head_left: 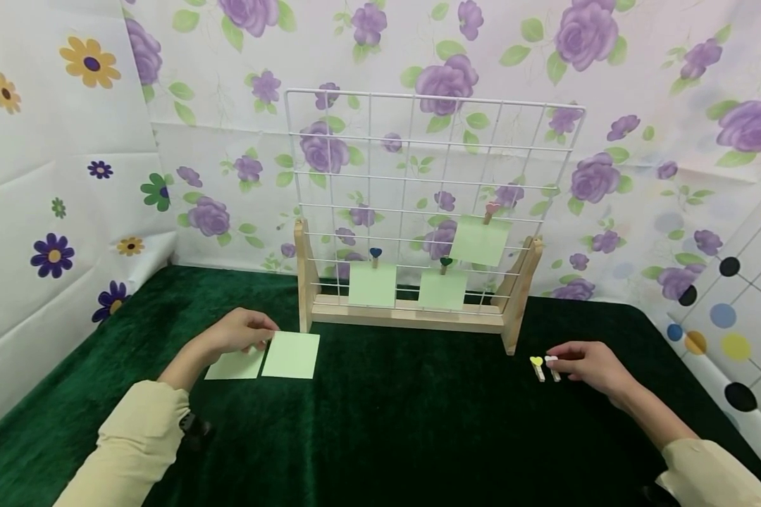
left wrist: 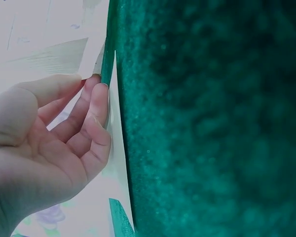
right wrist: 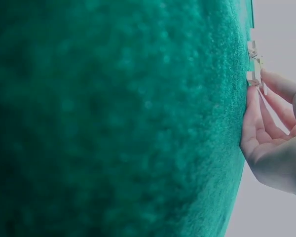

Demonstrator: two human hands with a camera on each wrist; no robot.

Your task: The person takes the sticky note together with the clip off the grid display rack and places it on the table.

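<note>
Two pale green square paper notes lie side by side on the dark green cloth at the left. My left hand point(head_left: 236, 332) pinches the upper left corner of the right-hand note point(head_left: 292, 355) between thumb and fingers; in the left wrist view that note point(left wrist: 94, 49) tilts up from the cloth. Its curled lower fingers hang over the other note point(head_left: 233, 367), partly hiding it. Over at the right, my right hand point(head_left: 588, 366) pinches a small clothespin with a white heart point(head_left: 551, 360). Just left of it lies a clothespin with a yellow heart point(head_left: 537, 367).
A white wire grid point(head_left: 406, 143) stands in a wooden base point(head_left: 406, 318) at the back middle. Three green notes hang on it from heart clothespins: blue point(head_left: 375, 253), dark green point(head_left: 445, 262) and pink point(head_left: 491, 209). Flowered sheets point(head_left: 228, 162) rise behind the cloth-covered table point(head_left: 406, 422).
</note>
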